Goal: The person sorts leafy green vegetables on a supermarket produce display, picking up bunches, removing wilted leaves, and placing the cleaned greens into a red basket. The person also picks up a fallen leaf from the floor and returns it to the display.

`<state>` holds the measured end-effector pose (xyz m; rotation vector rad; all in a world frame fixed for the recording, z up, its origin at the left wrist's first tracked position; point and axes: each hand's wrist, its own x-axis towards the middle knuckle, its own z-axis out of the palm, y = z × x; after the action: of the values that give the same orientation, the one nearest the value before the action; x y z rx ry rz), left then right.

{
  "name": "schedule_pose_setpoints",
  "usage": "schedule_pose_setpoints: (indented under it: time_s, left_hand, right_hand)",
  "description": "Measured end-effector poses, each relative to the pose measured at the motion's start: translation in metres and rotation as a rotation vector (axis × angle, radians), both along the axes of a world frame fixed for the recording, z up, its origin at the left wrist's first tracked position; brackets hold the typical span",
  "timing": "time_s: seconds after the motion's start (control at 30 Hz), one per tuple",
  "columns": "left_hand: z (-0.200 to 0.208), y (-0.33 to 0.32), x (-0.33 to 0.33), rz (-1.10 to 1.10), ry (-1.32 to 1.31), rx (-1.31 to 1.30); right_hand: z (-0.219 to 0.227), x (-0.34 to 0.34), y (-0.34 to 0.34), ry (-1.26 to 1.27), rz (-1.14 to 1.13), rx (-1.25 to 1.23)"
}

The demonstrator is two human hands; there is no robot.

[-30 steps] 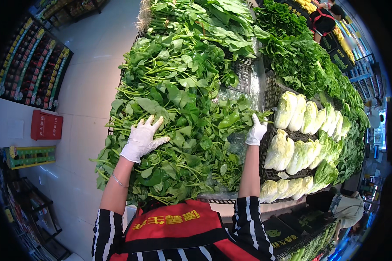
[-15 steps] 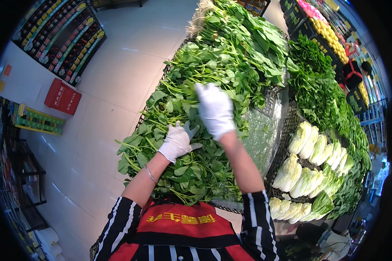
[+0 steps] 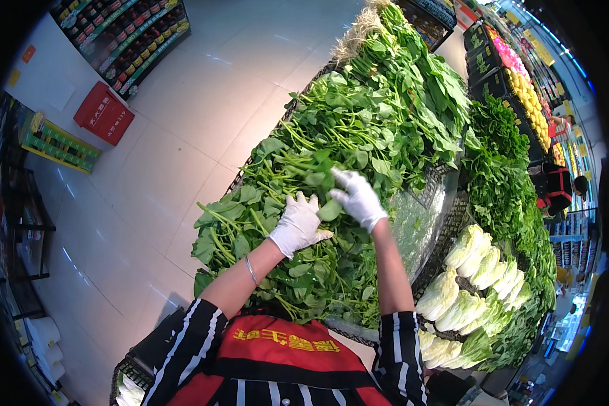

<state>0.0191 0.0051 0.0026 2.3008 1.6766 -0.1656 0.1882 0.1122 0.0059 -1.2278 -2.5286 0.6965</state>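
A broad heap of leafy greens with pale green stems lies in front of me. My left hand, in a white glove, rests on the heap with its fingers apart. Just right of it and slightly farther off, my right hand, also gloved, has its fingers closed on a few leafy green stems, which are smeared by motion. A single leaf shows between the two hands. The right fingertips are partly blurred.
Bundled greens with roots lie at the far end. On the right are clear plastic wrap, napa cabbages and darker greens. A black crate edge borders the heap's left. A red box stands across the floor.
My right hand has drawn back toward me and slightly right, with blurred stems at its fingers. My left hand stays on the heap, fingers more spread. The whole view has shifted.
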Motion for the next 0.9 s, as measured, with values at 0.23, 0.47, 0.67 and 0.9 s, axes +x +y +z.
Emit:
schedule_pose_setpoints:
  time_s: [0.23,0.47,0.67,0.9]
  left_hand:
    - [0.003,-0.007,-0.002,0.019,-0.031,0.029]
    - [-0.005,-0.005,0.001,0.205,-0.256,0.209]
    - [-0.005,0.008,-0.003,0.207,-0.24,0.147]
    - [-0.01,0.011,0.006,0.132,-0.066,0.022]
  right_hand:
    - [-0.032,-0.013,-0.015,-0.091,0.101,0.157]
    - [-0.038,-0.008,-0.003,-0.121,-0.069,0.213]
    - [0.002,-0.001,0.005,-0.218,0.005,0.042]
    - [0.029,-0.099,0.011,0.283,0.181,0.078]
